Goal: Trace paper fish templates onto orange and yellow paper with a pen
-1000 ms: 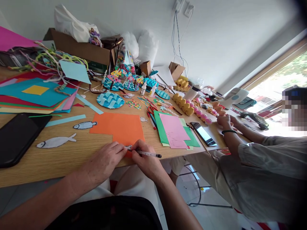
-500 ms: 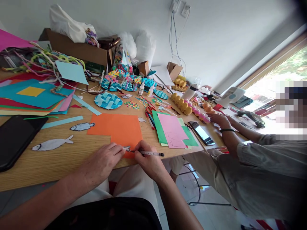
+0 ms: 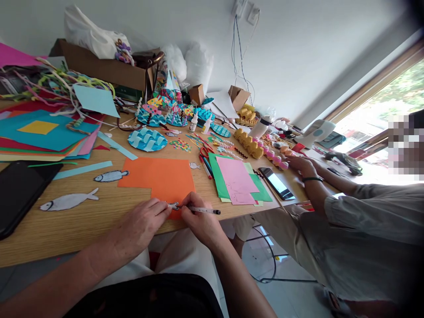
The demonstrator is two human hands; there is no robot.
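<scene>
Partly, left hand (image 3: 144, 221) hides paper fish (image 3: 174, 206).

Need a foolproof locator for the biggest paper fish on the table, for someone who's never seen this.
On the wooden table, find the big black device at the near left. Just right of it lies the white paper fish. Unlike the smaller, dark-outlined fish beyond it, whose tail overlaps the orange sheet, it lies wholly on wood.
</scene>
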